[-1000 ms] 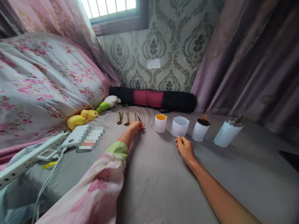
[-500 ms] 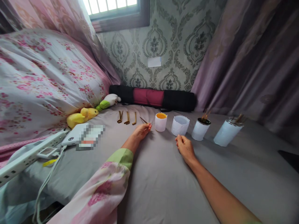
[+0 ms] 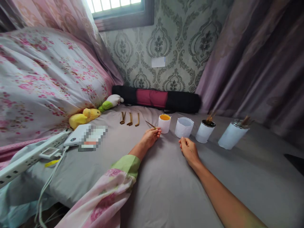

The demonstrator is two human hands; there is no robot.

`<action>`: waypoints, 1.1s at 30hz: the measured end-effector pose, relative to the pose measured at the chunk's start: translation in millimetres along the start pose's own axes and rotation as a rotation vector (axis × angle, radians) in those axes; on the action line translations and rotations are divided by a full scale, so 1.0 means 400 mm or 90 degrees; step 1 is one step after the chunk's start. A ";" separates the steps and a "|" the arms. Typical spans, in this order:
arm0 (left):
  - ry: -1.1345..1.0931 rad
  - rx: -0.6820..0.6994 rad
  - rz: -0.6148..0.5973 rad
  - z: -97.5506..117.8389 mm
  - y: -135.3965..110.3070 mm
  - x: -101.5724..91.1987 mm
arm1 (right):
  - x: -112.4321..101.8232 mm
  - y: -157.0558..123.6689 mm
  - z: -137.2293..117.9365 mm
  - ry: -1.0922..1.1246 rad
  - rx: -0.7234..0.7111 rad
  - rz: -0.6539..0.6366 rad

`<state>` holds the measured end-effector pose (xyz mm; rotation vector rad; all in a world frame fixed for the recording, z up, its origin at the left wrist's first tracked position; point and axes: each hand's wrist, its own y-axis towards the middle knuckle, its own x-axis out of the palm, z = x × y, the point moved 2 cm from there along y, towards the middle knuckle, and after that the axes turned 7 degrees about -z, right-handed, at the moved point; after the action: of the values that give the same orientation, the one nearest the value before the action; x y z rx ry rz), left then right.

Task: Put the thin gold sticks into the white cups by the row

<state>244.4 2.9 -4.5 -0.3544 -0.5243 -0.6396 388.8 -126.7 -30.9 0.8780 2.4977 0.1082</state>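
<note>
My left hand (image 3: 151, 136) pinches a thin brown stick (image 3: 150, 124) just left of a white cup of orange liquid (image 3: 164, 123). Three more brown sticks (image 3: 130, 118) lie in a row on the grey sheet further left. My right hand (image 3: 188, 149) rests on the sheet with its fingers curled, just in front of an empty white cup (image 3: 183, 127). To the right stand a white cup with dark contents and sticks in it (image 3: 204, 129) and a tilted white container with sticks (image 3: 232, 134).
A floral duvet (image 3: 45, 79) is piled at the left with yellow and green plush toys (image 3: 84, 116) at its foot. A white power strip (image 3: 28, 155) and cables lie at the left edge. A black and red roll (image 3: 156, 99) lies along the wall. Curtains hang at the right.
My left hand picked one stick out of the row and carried it right and towards me, up to the orange cup. My right hand has stayed in place.
</note>
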 end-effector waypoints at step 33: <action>0.692 0.319 -0.033 -0.058 -0.060 0.038 | -0.001 -0.003 -0.003 -0.013 0.005 -0.006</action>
<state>247.4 -33.0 -11.3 0.4860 0.3592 -0.6298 387.8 -127.8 -29.8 0.8661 2.4851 0.0851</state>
